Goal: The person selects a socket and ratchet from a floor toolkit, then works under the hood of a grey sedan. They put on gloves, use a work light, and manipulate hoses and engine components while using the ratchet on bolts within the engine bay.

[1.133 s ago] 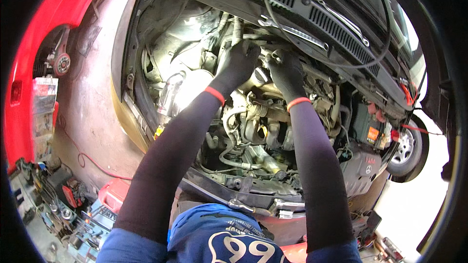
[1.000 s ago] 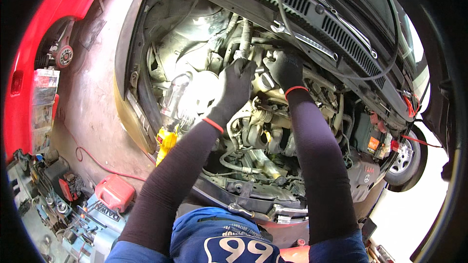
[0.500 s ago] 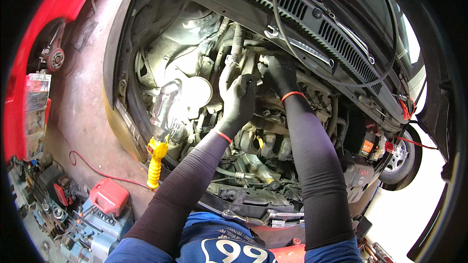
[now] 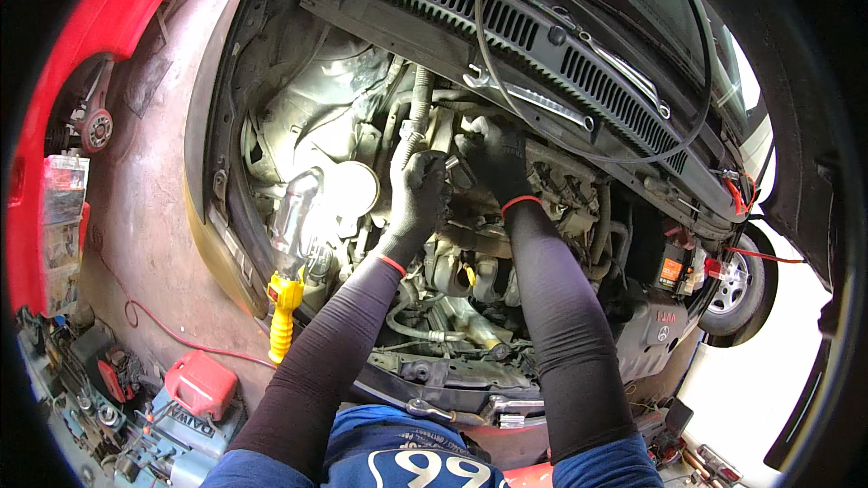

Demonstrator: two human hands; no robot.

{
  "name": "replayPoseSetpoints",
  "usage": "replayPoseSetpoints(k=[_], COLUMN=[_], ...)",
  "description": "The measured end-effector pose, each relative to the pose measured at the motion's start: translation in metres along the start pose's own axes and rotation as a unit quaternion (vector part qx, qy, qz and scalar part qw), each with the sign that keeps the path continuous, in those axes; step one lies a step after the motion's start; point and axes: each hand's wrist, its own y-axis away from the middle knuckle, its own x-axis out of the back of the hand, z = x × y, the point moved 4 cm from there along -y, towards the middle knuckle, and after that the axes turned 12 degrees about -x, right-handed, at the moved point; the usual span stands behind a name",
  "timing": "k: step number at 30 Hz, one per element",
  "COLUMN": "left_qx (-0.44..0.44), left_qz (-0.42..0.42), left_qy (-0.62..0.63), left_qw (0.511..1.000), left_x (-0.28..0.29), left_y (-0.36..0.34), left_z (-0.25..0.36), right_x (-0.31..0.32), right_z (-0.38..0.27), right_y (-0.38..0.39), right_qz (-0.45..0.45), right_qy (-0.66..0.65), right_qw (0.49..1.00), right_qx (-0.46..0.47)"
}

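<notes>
Both my hands are in dark gloves, deep in the engine bay (image 4: 452,366) near its rear wall. My left hand (image 4: 418,203) is closed, thumb side up. A short, shiny metal cylinder (image 4: 453,163), much like a socket, sticks out at its thumb; the rest of that piece is hidden in the grip. Just right and a little beyond, my right hand (image 4: 495,155) has its fingers curled together among the engine parts. What they hold, if anything, is hidden. A ribbed hose (image 4: 420,104) runs down close to my left hand.
A lit work lamp with a yellow handle (image 4: 284,307) stands at the left of the bay. A combination wrench (image 4: 533,99) lies on the rear ledge, and another wrench (image 4: 633,77) on the cowl grille. A black cable (image 4: 624,159) loops above. More tools (image 4: 515,408) lie along the front edge.
The view has shifted, so the car appears slightly lower and to the left. My left hand has turned, and the metal cylinder now shows by its thumb. The right hand stays near the same spot.
</notes>
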Motion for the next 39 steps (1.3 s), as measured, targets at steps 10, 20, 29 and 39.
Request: replayPoseSetpoints(k=[10,20,29,39], left_qx=[0.038,0.056,0.021,0.027], left_qz=[-0.038,-0.025,0.034,0.066], left_qy=[-0.078,-0.023,0.109,0.199], left_qw=[0.996,0.998,0.993,0.977], left_x=[0.005,0.006,0.011,0.014], left_y=[0.003,0.005,-0.002,-0.002], left_z=[0.006,0.012,-0.014,-0.023], right_x=[0.009,0.02,0.166,0.217], right_z=[-0.005,-0.004,-0.102,-0.108], right_y=[0.001,0.01,0.064,-0.105], right_qz=[0.044,0.101,0.125,0.269], right_qy=[-0.096,-0.104,-0.176,0.005], right_qw=[0.994,0.985,0.976,0.963], right_qx=[-0.017,-0.093,0.011,0.035])
